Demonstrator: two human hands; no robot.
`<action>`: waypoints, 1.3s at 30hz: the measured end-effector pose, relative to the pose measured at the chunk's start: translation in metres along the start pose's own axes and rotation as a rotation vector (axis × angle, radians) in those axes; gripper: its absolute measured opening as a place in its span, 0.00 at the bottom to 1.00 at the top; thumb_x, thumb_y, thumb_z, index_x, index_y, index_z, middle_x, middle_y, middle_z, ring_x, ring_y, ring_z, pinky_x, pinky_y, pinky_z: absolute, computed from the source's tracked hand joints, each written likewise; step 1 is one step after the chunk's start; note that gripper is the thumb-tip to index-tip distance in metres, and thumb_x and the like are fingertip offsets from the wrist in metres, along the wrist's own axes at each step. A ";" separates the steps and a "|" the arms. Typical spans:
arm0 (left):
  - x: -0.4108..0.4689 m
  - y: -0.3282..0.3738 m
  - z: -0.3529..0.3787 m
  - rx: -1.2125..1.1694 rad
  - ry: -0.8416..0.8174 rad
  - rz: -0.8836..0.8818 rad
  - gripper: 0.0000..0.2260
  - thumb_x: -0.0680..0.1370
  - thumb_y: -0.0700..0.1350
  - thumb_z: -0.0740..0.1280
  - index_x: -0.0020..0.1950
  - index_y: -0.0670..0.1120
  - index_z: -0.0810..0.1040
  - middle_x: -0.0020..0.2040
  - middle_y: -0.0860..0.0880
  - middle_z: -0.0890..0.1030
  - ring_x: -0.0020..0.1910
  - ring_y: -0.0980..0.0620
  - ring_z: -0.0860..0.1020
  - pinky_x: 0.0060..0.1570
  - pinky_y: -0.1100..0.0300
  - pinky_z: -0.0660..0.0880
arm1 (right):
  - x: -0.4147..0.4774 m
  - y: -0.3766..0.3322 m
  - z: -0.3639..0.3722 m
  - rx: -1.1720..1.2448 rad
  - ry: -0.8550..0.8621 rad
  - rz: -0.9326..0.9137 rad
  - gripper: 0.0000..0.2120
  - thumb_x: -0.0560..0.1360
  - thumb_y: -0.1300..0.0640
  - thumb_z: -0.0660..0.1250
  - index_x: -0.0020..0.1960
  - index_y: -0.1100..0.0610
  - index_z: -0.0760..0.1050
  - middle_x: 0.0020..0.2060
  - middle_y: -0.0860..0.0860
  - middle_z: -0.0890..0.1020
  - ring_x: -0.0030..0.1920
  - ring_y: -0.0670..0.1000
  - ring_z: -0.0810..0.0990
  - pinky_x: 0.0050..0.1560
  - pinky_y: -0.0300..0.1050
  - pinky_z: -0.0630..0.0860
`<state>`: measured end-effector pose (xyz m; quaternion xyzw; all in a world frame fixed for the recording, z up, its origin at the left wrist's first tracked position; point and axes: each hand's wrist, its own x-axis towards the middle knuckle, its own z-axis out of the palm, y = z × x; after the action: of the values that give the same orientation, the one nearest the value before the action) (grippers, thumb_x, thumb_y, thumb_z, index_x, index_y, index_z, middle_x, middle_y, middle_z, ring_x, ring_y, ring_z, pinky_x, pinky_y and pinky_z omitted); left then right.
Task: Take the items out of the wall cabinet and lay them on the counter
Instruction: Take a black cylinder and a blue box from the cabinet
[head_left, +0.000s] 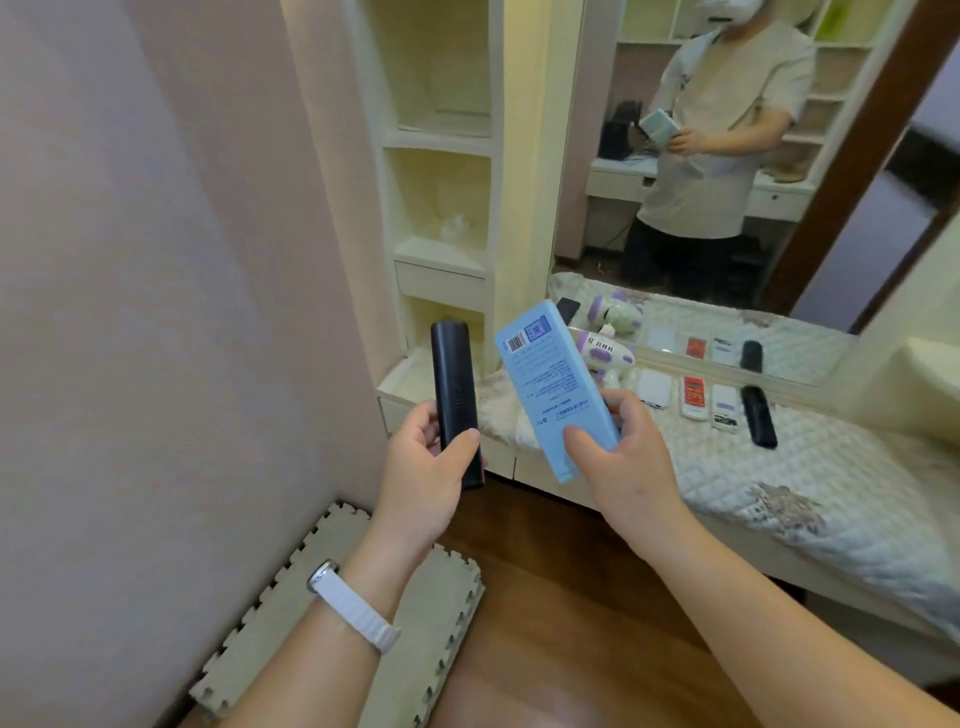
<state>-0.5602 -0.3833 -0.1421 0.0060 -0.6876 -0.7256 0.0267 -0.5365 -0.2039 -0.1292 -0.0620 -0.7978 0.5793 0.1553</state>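
Blue box (550, 384) pinched low by right hand (628, 457), black remote (456, 405) in left hand (426, 462) grip — top-heavy holds; either could tip out before worktop (841, 499) at right.

- This is a room in a home, most likely a bedroom or dressing corner.
- A large mirror (727, 156) stands behind a low bench (857, 493) covered with a quilted, embroidered white cloth.
- Cream built-in shelving (441, 140), with small open compartments and a drawer, runs up beside the mirror.
- Household remote controls (695, 397) lie in a row on the bench.
- The wooden floor (571, 597) carries interlocking foam mat tiles (415, 649) against a plain pink wall (156, 260).
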 end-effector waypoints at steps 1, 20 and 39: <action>0.010 -0.006 0.005 -0.008 -0.029 -0.015 0.09 0.77 0.37 0.68 0.54 0.49 0.77 0.46 0.47 0.82 0.46 0.43 0.82 0.47 0.50 0.81 | 0.004 0.005 -0.001 -0.007 0.020 0.024 0.11 0.75 0.61 0.67 0.54 0.50 0.70 0.47 0.45 0.79 0.44 0.41 0.79 0.34 0.33 0.76; 0.085 -0.057 0.266 0.122 -0.355 -0.179 0.09 0.78 0.36 0.66 0.57 0.45 0.76 0.48 0.42 0.81 0.37 0.50 0.82 0.37 0.61 0.79 | 0.098 0.140 -0.193 0.020 0.304 0.279 0.11 0.75 0.60 0.66 0.54 0.49 0.69 0.47 0.45 0.79 0.45 0.45 0.80 0.35 0.39 0.77; 0.119 -0.114 0.509 0.285 -0.474 -0.344 0.08 0.78 0.34 0.65 0.54 0.44 0.75 0.50 0.40 0.81 0.39 0.44 0.83 0.35 0.60 0.79 | 0.170 0.283 -0.386 0.090 0.419 0.498 0.12 0.75 0.62 0.66 0.56 0.53 0.70 0.48 0.48 0.80 0.44 0.46 0.80 0.29 0.31 0.74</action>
<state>-0.7055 0.1248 -0.2253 -0.0431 -0.7581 -0.5973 -0.2584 -0.5965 0.2839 -0.2574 -0.3659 -0.6824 0.6089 0.1724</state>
